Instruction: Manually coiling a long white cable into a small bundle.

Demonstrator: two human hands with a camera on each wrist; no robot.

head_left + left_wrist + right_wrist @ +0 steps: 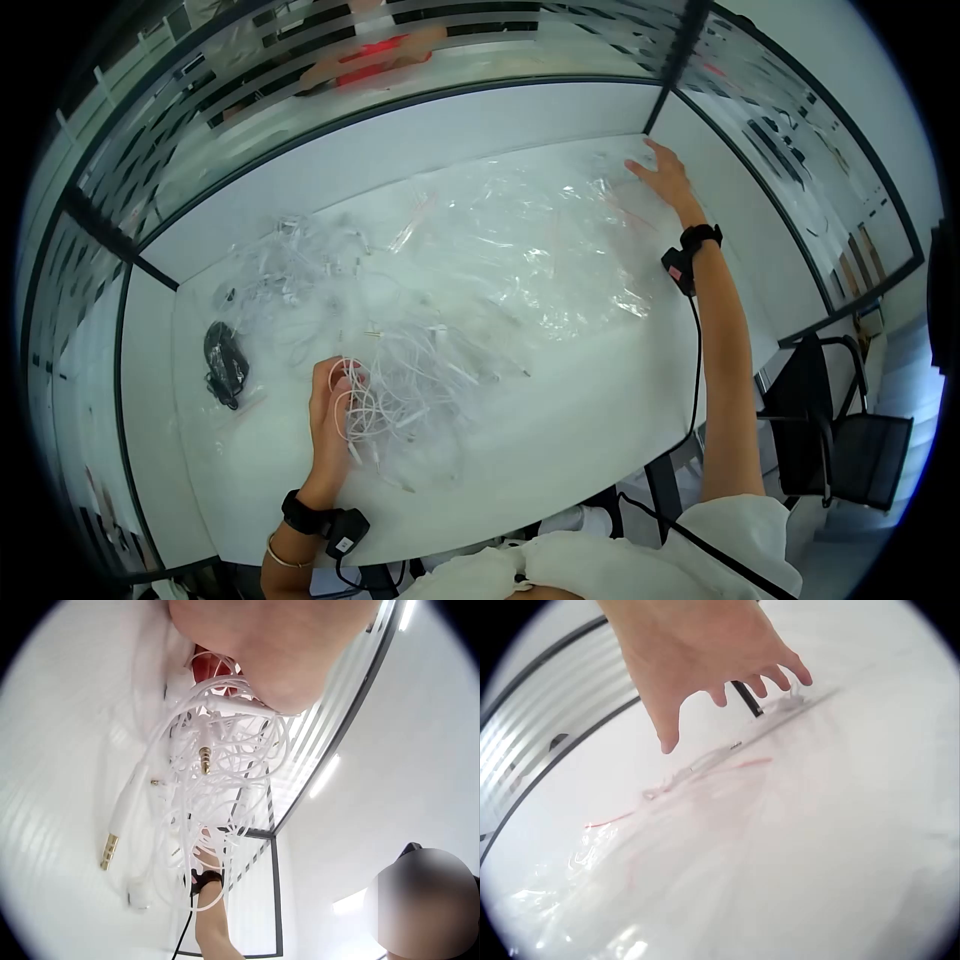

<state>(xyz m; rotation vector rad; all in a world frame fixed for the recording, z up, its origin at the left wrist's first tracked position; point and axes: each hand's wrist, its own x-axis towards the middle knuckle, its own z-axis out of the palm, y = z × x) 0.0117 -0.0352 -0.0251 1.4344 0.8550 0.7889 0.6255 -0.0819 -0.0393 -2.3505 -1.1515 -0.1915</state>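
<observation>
So the cables (405,385) sit in one loose tangle on the near side of the table (570,420), left of middle, right by the left hand (328,412). Its fingers are curled round a few loops at the pile's left edge, and my guess is that gripping there steadies the tangle without squashing it. Left wrist view has a couple of gold plugs (110,851) dangling free below the hand, so it looks like a hold on loops rather than ends

Right hand (667,178) is way over at the far right corner, fingers spread, holding nothing I can see. Can't tell if the tips touch the bags (525,245) there. Those lie flat and overlapping, probably because thin plastic just slumps like that. Dark bundle (225,362) and a clear heap (290,260) are off left, which I'd say leaves the cables some elbow room
</observation>
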